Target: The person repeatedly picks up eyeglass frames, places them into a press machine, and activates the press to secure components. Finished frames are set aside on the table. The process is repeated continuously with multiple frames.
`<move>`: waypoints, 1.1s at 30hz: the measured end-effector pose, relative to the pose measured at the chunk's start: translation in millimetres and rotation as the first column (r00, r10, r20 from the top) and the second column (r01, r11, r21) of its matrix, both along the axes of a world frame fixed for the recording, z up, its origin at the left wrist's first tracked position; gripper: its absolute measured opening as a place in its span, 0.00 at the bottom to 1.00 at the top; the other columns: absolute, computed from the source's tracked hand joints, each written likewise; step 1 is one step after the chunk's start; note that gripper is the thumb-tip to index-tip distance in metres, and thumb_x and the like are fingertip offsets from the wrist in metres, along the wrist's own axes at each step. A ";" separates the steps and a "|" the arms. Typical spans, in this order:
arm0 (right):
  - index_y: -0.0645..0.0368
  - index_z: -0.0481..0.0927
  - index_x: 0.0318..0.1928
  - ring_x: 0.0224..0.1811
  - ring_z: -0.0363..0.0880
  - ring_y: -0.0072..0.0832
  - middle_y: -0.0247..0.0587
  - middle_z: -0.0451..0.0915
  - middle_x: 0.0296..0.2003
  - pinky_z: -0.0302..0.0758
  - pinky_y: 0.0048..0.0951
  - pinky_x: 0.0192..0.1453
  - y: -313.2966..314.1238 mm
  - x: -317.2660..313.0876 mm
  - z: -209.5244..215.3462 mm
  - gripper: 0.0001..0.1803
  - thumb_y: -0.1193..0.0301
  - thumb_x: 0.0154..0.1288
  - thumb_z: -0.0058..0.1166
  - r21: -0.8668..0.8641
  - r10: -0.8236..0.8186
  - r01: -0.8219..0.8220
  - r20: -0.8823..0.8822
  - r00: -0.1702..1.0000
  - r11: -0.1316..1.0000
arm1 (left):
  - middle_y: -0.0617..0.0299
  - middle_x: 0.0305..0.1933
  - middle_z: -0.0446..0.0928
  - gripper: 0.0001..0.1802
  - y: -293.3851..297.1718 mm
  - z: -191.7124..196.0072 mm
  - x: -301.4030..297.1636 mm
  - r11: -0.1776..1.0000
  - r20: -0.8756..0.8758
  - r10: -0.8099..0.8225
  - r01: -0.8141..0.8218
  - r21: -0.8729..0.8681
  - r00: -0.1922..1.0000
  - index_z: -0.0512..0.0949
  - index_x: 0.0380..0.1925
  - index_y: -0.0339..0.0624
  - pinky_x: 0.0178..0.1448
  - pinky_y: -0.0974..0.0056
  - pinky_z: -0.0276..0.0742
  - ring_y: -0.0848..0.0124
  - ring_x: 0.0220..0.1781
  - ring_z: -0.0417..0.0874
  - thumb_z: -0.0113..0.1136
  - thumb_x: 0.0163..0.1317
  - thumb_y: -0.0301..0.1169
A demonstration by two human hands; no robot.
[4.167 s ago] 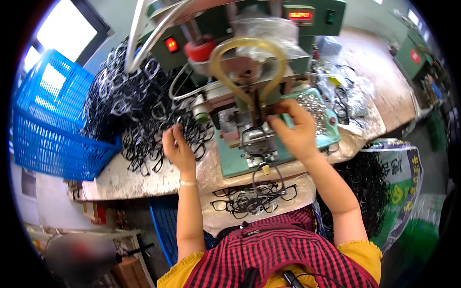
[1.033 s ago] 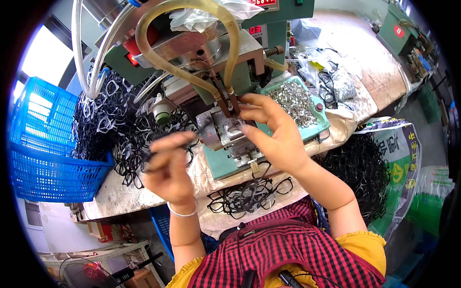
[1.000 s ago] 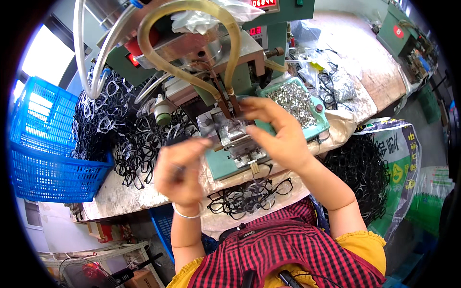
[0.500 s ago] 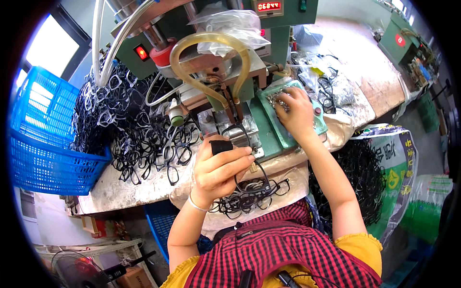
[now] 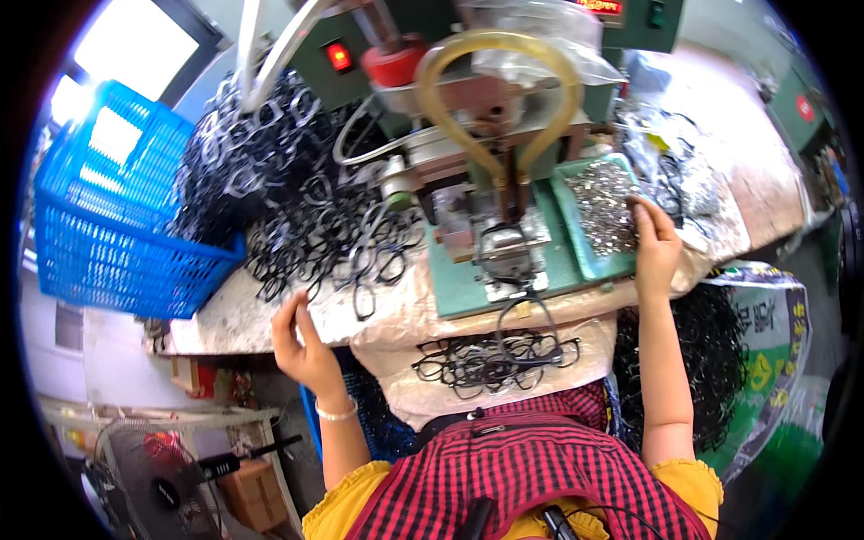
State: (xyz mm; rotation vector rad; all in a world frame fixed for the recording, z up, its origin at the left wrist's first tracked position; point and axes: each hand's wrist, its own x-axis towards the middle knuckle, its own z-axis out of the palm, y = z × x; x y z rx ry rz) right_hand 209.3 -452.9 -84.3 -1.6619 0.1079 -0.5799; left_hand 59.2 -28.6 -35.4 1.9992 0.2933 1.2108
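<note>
A dark eyeglass frame (image 5: 533,335) rests at the fixture (image 5: 504,256) of the green press, one rim hanging over its front edge. My left hand (image 5: 304,351) is raised left of the press, in front of the loose frames on the table. Its fingers are loosely bent, and I see nothing in them. My right hand (image 5: 659,247) is at the right rim of a pale green tray (image 5: 587,265) filled with small shiny metal pieces (image 5: 605,209). Thumb and fingertips are pinched together there; whatever they hold is too small to make out.
Several eyeglass frames (image 5: 477,362) lie on the cloth before me. A large heap of frames (image 5: 270,153) stands beside a blue basket (image 5: 135,261) at left. A yellowish hose (image 5: 499,40) loops over the press. A sack of dark frames (image 5: 688,360) is at lower right.
My left hand has let go of the eyeglass frame, now at the fixture, and moved left. My right hand has drawn back from the metal pieces to the tray's rim. The view has shifted.
</note>
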 end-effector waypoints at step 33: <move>0.65 0.73 0.53 0.40 0.82 0.24 0.38 0.83 0.34 0.75 0.27 0.52 107.4 -10.6 78.8 0.24 0.79 0.55 0.64 0.020 0.376 -0.387 0.196 0.906 0.922 | 0.53 0.42 0.82 0.13 -52.9 -19.5 87.7 0.565 0.223 -0.500 0.511 -0.648 0.837 0.72 0.45 0.41 0.40 0.67 0.79 0.70 0.34 0.81 0.49 0.79 0.41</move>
